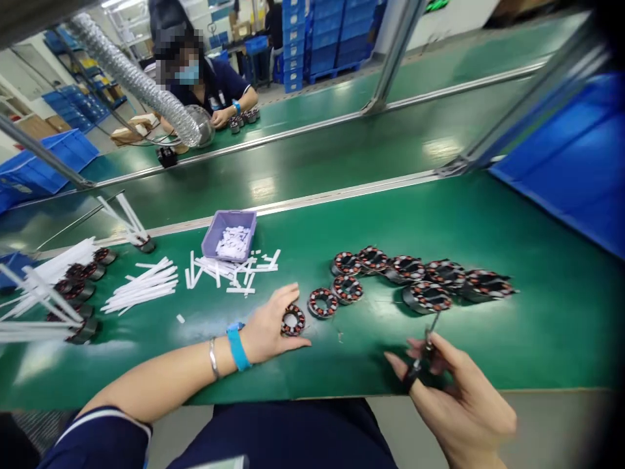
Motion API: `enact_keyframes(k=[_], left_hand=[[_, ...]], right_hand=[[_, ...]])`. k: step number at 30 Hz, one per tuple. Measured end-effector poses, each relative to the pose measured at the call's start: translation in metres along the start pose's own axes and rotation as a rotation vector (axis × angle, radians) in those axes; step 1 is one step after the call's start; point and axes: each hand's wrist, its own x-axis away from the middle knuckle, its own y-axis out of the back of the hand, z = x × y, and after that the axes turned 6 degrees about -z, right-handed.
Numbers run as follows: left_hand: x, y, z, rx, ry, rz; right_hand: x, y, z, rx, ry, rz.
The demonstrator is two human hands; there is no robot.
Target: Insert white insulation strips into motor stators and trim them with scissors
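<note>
My left hand (268,326) is curled round a ring-shaped motor stator (294,331) near the table's front edge, with fingers above and thumb below it. The stator has a dark rim with red and white windings. In my right hand (454,384) is a pair of small dark-handled scissors (428,348), slightly blurred, their thin tip pointing up and away. Just right of my left hand lie two more stators, one (323,303) close by and another (347,289) behind it. Several larger-looking stators (427,298) stand in a group beyond the scissors.
A purple bin (209,241) holds small white pieces, with white strips (146,286) scattered around. At the left, stators (81,286) stand with long white strips in them. A metal rail (342,193) crosses behind; a blue panel (576,156) rises at right. A co-worker (215,85) sits opposite.
</note>
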Motion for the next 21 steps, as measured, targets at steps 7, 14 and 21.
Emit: enact_keyframes(k=[7,14,21], left_hand=[[-0.07,-0.058,-0.014,-0.072,-0.017,-0.072],[-0.137,-0.095,-0.017,-0.056,0.006,-0.092],[-0.199,-0.103,-0.03,-0.071,0.064,-0.097]], right_hand=[[-0.076,0.008,-0.057,0.212,-0.245,-0.077],[-0.131,-0.002,-0.09,0.075,-0.175,0.027],[-0.174,-0.04,-0.097,0.024,-0.188,-0.029]])
